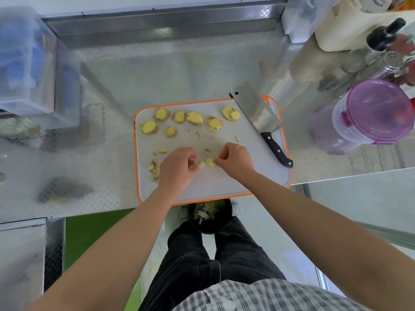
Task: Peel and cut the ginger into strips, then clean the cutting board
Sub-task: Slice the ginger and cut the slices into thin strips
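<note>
A white cutting board (224, 182) with an orange rim lies on the steel counter. Several yellow ginger slices (195, 118) are spread along its far side. My left hand (177, 168) and my right hand (234, 161) meet over the middle of the board, and both pinch a small ginger piece (208, 163) between their fingertips. A heap of brown ginger peel (154, 169) lies just left of my left hand. A cleaver (258, 113) with a black handle rests diagonally on the board's right side, apart from both hands.
A purple-lidded container (377, 108) stands to the right, with bottles and a shaker (391, 61) behind it. Clear plastic boxes (24, 63) occupy the far left. A black bin (208, 217) with scraps sits on the floor below the board's front edge.
</note>
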{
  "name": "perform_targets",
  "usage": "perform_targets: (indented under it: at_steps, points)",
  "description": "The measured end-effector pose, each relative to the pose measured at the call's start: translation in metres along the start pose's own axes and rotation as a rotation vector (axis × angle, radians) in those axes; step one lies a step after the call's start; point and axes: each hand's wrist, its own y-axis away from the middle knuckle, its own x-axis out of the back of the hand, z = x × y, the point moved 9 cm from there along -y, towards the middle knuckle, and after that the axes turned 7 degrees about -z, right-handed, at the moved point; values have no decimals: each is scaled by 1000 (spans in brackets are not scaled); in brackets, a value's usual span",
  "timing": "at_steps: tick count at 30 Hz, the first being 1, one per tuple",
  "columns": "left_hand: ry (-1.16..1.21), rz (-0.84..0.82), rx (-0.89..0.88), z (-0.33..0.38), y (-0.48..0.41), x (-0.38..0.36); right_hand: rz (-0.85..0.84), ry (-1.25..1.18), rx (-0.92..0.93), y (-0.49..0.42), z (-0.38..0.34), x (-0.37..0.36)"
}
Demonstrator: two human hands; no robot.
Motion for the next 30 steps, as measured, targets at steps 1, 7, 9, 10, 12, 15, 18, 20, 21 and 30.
perform_targets:
  at_steps: [1,7,9,10,12,15,18,20,21,30]
  points:
    - [-30,5,-19,2,0,-1,19,-33,40,2,-2,2]
    - [-137,32,-103,13,0,-6,49,15,193,10,-10,8]
    - [-135,22,-91,13,-1,-6,54,12,210,8,-12,7]
    - [-131,22,-85,12,-1,-4,55,13,225,7,-14,6]
    - [-124,56,-73,8,2,3,49,28,257,5,-20,4]
    - [-172,218,12,-10,9,31,32,86,290,2,-31,-2]
    - [-289,302,173,-39,10,57,13,150,283,-1,-36,-7]
    - [-339,251,228,-53,6,61,17,164,275,-1,-36,-7]
    - [-347,229,233,-56,4,61,18,162,275,-1,-36,-6]
    - [-431,245,115,-49,-2,59,49,110,284,0,-29,2]
